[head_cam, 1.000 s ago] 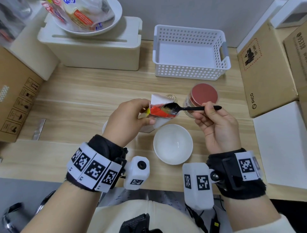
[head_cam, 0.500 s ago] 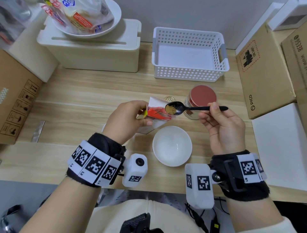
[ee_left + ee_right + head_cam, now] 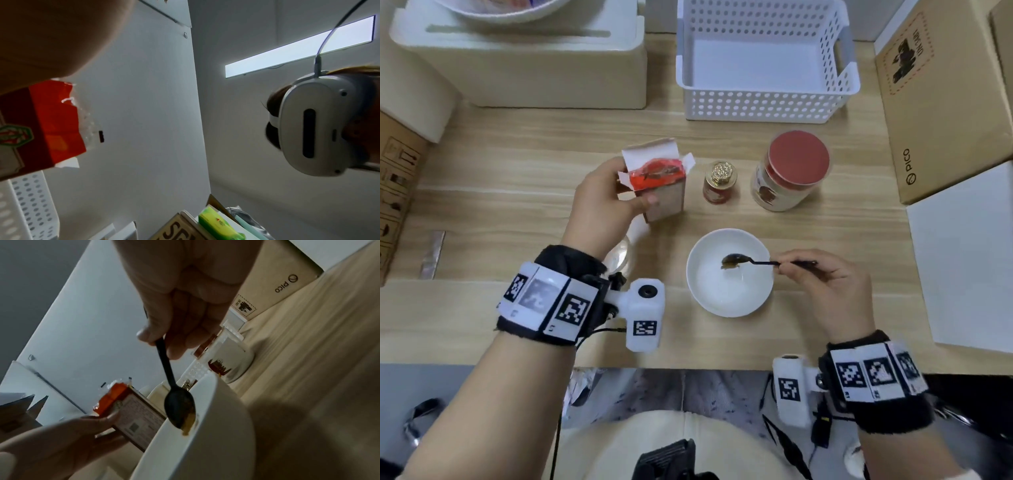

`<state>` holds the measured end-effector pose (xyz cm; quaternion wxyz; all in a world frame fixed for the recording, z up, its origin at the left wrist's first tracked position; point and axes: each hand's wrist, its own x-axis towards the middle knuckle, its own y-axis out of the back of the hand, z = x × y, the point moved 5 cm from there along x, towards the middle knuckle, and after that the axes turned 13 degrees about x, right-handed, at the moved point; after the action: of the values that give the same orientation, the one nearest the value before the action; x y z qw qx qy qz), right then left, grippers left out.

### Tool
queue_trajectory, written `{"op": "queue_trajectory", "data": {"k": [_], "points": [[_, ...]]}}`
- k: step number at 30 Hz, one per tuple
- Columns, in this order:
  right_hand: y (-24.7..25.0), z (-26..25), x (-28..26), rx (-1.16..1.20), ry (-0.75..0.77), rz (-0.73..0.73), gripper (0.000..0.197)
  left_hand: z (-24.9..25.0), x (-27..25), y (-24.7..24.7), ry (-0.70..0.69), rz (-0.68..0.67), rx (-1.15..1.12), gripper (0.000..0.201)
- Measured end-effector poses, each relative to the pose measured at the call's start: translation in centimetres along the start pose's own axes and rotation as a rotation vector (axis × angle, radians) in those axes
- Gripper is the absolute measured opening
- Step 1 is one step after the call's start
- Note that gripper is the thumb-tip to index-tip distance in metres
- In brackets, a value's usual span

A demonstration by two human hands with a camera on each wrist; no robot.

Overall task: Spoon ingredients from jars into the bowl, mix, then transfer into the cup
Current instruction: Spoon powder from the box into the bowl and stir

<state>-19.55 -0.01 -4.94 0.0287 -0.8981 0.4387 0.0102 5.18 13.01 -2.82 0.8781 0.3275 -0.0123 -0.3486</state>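
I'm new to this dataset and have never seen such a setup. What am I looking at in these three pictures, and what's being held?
No robot here: a person wears cameras on the head and on both wrists. The head view looks down at a wooden table. The left hand holds an opened carton. The right hand pinches a black spoon, tipping brownish powder into the white bowl. Two closed jars stand behind: a small gold-capped one and a larger red-lidded one. The wrist views look up along each hand.
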Motion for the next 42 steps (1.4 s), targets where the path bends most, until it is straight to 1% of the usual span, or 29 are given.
{"op": "queue_trajectory", "data": {"k": [3, 7, 10, 11, 13, 14, 18, 20, 22, 23, 24, 25, 26, 27, 28, 29, 30, 31, 32, 34, 35, 37, 39, 40, 42], "points": [[0.3, -0.1, -0.4, -0.037, 0.035, -0.025, 0.01, -0.8, 1.5, 0.4, 0.037, 0.016, -0.017, 0.034], [0.6, -0.1, -0.4, -0.116, 0.084, -0.026, 0.019, -1.8, 3.1, 0.5, 0.084, 0.029, -0.054, 0.03], [0.7, 0.1, -0.4, -0.134, 0.11, -0.014, 0.033, -2.1, 3.4, -0.4, 0.089, 0.002, -0.064, 0.03], [0.7, 0.2, -0.4, -0.139, 0.113, -0.012, 0.031, -2.3, 3.5, -0.6, 0.088, -0.002, -0.056, 0.031], [0.6, 0.5, -0.4, -0.14, 0.096, -0.021, 0.017, -2.4, 3.6, -0.7, 0.08, 0.007, -0.035, 0.032], [0.5, 0.5, -0.3, -0.153, 0.091, -0.028, 0.015, -2.4, 3.7, -0.7, 0.077, 0.013, -0.025, 0.031], [-0.4, 0.6, -0.5, -0.278, 0.14, -0.076, 0.013, -2.8, 3.9, -0.5, 0.082, 0.02, -0.015, 0.032], [-0.5, 0.8, -0.8, -0.308, 0.128, -0.103, 0.011, -2.9, 3.9, -0.5, 0.081, 0.007, 0.002, 0.034], [-1.0, 0.8, -1.2, -0.292, 0.104, -0.162, 0.017, -3.0, 4.0, -0.5, 0.09, -0.022, 0.02, 0.04], [-1.5, 0.8, -1.4, -0.292, 0.114, -0.205, 0.018, -3.1, 4.1, -0.3, 0.105, -0.028, 0.033, 0.048], [-2.1, 0.7, -1.5, -0.31, 0.144, -0.244, 0.017, -3.2, 4.1, -0.1, 0.128, -0.021, 0.044, 0.061], [-2.6, 0.6, -1.5, -0.339, 0.184, -0.266, 0.017, -3.2, 3.9, 0.3, 0.151, 0.017, 0.053, 0.075], [-2.9, 0.5, -1.3, -0.365, 0.217, -0.27, 0.017, -2.9, 3.5, 1.1, 0.165, 0.087, 0.05, 0.082], [-3.0, 0.4, -1.0, -0.388, 0.238, -0.257, 0.016, -2.5, 2.8, 2.0, 0.154, 0.186, 0.025, 0.083], [-2.8, 0.3, -0.7, -0.413, 0.253, -0.237, 0.016, -1.9, 2.0, 3.0, 0.111, 0.282, -0.026, 0.079], [-2.4, 0.1, -0.5, -0.434, 0.261, -0.215, 0.014, -1.0, 1.0, 3.8, 0.05, 0.341, -0.095, 0.071], [-2.1, 0.0, -0.4, -0.448, 0.258, -0.197, 0.013, 0.2, -0.1, 4.3, -0.017, 0.348, -0.167, 0.062], [-1.9, -0.1, -0.4, -0.448, 0.25, -0.197, 0.012, 1.3, -1.0, 4.1, -0.079, 0.303, -0.229, 0.053], [-2.0, -0.2, -0.5, -0.434, 0.238, -0.221, 0.012, 2.3, -1.9, 3.3, -0.13, 0.211, -0.281, 0.045], [-2.9, 0.0, -0.7, -0.401, 0.224, -0.306, 0.013, 3.8, -3.3, 0.3, -0.178, -0.032, -0.331, 0.037], [-3.5, 0.2, -0.8, -0.407, 0.233, -0.34, 0.014, 4.1, -4.0, -1.6, -0.188, -0.155, -0.298, 0.038], [-3.8, 0.3, -0.4, -0.461, 0.273, -0.337, 0.013, 3.6, -4.9, -5.3, -0.208, -0.354, -0.083, 0.05], [-2.9, -0.1, 0.1, -0.518, 0.286, -0.262, 0.014, 1.9, -5.0, -7.6, -0.253, -0.446, 0.129, 0.071], [-2.4, -0.4, 0.2, -0.537, 0.29, -0.232, 0.016, 1.0, -5.0, -8.1, -0.248, -0.478, 0.166, 0.082], [-2.1, -0.9, -0.1, -0.526, 0.274, -0.235, 0.019, -0.9, -5.2, -8.8, -0.187, -0.579, 0.127, 0.104]]}}
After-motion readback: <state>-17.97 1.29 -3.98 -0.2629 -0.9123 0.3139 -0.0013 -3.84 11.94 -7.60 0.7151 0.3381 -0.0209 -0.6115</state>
